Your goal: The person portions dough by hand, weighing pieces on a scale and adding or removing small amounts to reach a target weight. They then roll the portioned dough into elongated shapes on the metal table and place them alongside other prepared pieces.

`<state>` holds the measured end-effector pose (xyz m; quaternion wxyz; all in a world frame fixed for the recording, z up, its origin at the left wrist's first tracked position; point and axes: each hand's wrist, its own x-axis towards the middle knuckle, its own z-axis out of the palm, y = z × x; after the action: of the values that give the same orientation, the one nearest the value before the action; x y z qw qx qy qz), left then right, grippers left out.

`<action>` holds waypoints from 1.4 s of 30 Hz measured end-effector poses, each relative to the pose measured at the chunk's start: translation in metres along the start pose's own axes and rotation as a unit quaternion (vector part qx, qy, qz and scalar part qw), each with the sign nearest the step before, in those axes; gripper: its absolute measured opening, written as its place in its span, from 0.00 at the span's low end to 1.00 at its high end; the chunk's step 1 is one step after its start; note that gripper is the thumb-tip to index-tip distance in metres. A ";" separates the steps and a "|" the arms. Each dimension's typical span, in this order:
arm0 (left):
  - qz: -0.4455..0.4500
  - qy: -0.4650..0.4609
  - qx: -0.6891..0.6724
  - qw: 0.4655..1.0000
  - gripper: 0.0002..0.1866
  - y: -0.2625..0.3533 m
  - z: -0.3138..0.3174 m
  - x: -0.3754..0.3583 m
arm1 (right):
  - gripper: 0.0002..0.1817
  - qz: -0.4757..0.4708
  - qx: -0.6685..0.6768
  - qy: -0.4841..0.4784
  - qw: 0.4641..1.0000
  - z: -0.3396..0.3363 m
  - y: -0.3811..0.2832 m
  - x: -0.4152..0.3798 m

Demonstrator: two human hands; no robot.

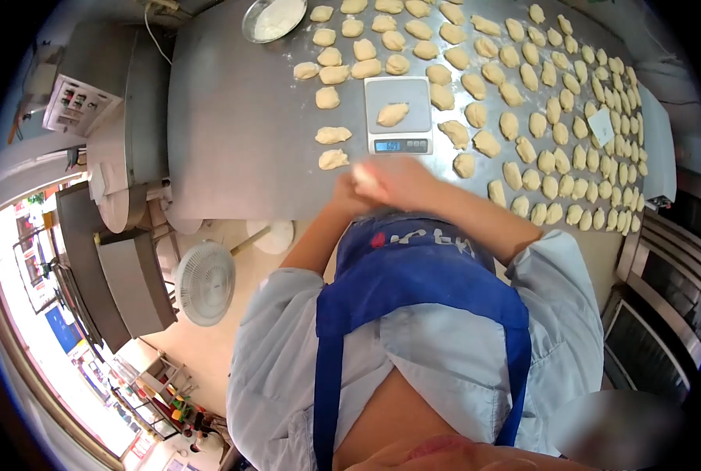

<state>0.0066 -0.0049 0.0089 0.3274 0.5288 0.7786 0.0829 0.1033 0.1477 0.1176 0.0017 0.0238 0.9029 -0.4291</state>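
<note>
My left hand (350, 194) and my right hand (404, 182) are pressed together at the near edge of the metal table (240, 141), in front of the scale. Their fingers are closed and blurred; a pale patch shows between them, too smeared to identify. Beyond them, a white digital scale (410, 86) with a lit blue display carries one dough piece (393, 115) on its plate. Left of the scale, two dough pieces (333, 135) (333, 159) lie nearest my hands. Many more sit in rows behind and to the right.
A bowl of white powder (276, 19) stands at the table's far side. A small white card (600, 125) lies among the right-hand dough rows. Below the table at left are a white fan (205, 283) and a metal cabinet (136, 284).
</note>
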 end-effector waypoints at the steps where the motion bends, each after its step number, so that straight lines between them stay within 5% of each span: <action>1: 0.010 0.043 0.006 0.999 0.36 0.000 0.007 -0.006 | 0.24 0.063 -0.038 0.000 0.997 -0.023 0.000 0.022; 2: -0.109 -0.030 -0.039 0.993 0.38 0.035 -0.033 -0.010 | 0.25 0.136 -0.055 0.017 0.989 -0.045 0.011 0.041; 3: -0.111 -0.029 -0.038 0.993 0.38 0.038 -0.026 -0.011 | 0.26 0.209 -0.072 0.036 0.975 -0.062 0.029 0.059; 6: -0.094 0.014 -0.086 0.992 0.37 0.026 0.002 -0.013 | 0.29 0.179 -0.120 0.096 0.972 -0.047 0.121 0.070; 8: -0.002 0.134 -0.051 0.990 0.33 0.015 0.015 -0.015 | 0.21 -0.099 -0.368 0.265 0.886 -0.033 0.152 0.060; 12: -0.007 0.202 -0.087 0.975 0.31 0.004 0.025 -0.019 | 0.12 -0.113 -0.156 0.145 0.971 -0.028 0.144 0.043; 16: 0.026 0.227 -0.127 0.965 0.31 -0.002 0.016 -0.009 | 0.09 -0.084 -0.162 0.179 0.967 -0.019 0.147 0.043; 18: 0.042 0.248 -0.132 0.959 0.31 0.001 0.006 0.000 | 0.06 0.040 -0.171 0.118 0.977 -0.012 0.141 0.049; 23: 0.045 0.404 -0.134 0.904 0.31 0.030 -0.024 0.018 | 0.06 0.014 -0.140 0.062 0.988 0.007 0.071 0.032; 27: 0.004 0.224 -0.217 0.950 0.23 0.026 -0.018 0.010 | 0.06 0.091 0.011 0.045 0.995 -0.002 0.046 0.005; 29: 0.130 0.221 -0.081 0.963 0.19 0.008 0.000 0.012 | 0.05 0.101 0.011 0.020 0.995 0.006 0.051 -0.006; 32: 0.130 0.157 0.027 0.979 0.21 -0.004 0.019 0.004 | 0.06 0.136 0.091 -0.028 0.986 0.013 0.029 -0.023; 34: 0.063 0.153 -0.010 0.986 0.23 0.009 0.011 -0.003 | 0.10 0.164 0.331 -0.074 0.926 0.030 0.010 -0.027; 35: 0.004 0.152 -0.039 0.988 0.26 0.017 0.001 -0.011 | 0.10 0.163 0.333 -0.089 0.925 0.031 0.006 -0.030; 36: -0.122 0.071 -0.100 0.985 0.31 0.033 -0.023 -0.020 | 0.10 0.161 0.319 -0.069 0.931 0.014 -0.007 -0.027; 37: -0.131 0.076 -0.104 0.983 0.31 0.026 -0.018 -0.026 | 0.11 0.159 0.304 -0.046 0.938 0.005 -0.014 -0.025; 40: -0.180 0.243 -0.332 0.893 0.38 -0.006 0.003 -0.045 | 0.19 0.223 0.198 0.149 0.943 0.020 0.062 -0.030; 42: -0.187 0.293 -0.290 0.892 0.38 -0.025 0.017 -0.055 | 0.17 0.233 0.063 0.148 0.959 0.020 0.076 -0.038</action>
<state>0.0106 -0.0676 0.0071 0.2332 0.2070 0.8647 0.3937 0.1439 0.1785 0.0469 -0.0333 0.2968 0.8336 -0.4647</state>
